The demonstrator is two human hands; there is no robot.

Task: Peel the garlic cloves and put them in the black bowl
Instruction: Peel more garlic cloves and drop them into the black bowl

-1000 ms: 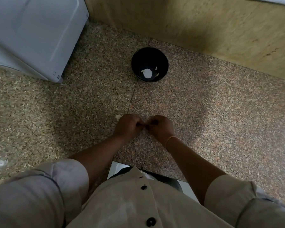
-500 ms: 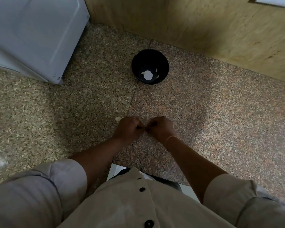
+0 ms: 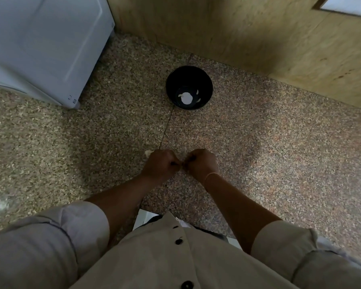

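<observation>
1. Left hand (image 3: pixel 161 165) and right hand (image 3: pixel 200 163): both are held low over the speckled stone surface (image 3: pixel 269 142), knuckles up, near the middle of the view. The 2 hands meet at the fingertips.
2. Grip state: on each hand the fingers are curled inward and the fingertips are pressed together on 1 small item, the garlic clove (image 3: pixel 181 167). The clove is almost fully hidden by the fingers; only a pale speck shows between the 2 hands. Whether any skin remains on it cannot be told.
3. Black bowl (image 3: pixel 171 88): it stands upright on the surface, beyond the hands and well apart from them, close to the wooden wall panel (image 3: pixel 248 32). Inside lie 1 round white piece (image 3: pixel 186 98) and 2 smaller white slivers (image 3: pixel 197 92) beside it.
4. A pale scrap (image 3: pixel 148 152) lies on the surface just beside the far edge of the left hand.
5. A white appliance (image 3: pixel 40 44) occupies the upper left corner, its corner resting on the surface.
6. The right wrist carries a thin bracelet (image 3: pixel 212 174). Both sleeves are rolled up to the elbows.
</observation>
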